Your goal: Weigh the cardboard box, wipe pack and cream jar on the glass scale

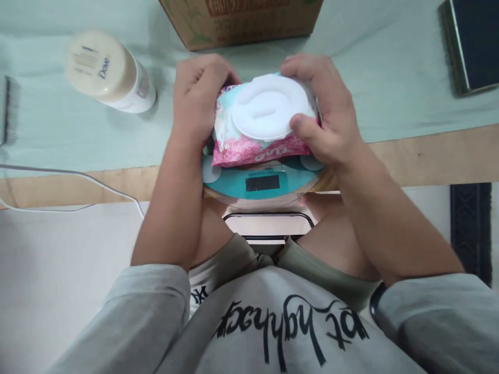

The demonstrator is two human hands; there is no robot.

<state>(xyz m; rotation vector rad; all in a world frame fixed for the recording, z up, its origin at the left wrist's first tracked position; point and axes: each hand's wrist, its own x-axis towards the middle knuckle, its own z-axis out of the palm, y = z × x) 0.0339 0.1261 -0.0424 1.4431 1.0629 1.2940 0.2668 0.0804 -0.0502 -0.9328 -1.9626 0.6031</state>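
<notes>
A pink, white and light blue pack of wet wipes (237, 148) with a white oval lid is between my hands, above a round glass digital scale (224, 179). Whether the pack rests on the scale cannot be made out. My left hand (198, 93) is closed at the pack's left end, its fingertips hidden behind the wrapper. At the other end, my right hand (327, 109) grips the pack, thumb by the lid's edge and fingers over the far side. The lid is closed. Below the pack shows the scale's dark display (263, 183), with no readable digits.
A white Dove bottle (105, 75) stands at the left on the pale green cloth (397, 78). Behind the pack is a cardboard box (249, 26). A dark flat box (473, 47) lies at the far right. One white cable (89, 176) crosses the wooden table edge (436, 156).
</notes>
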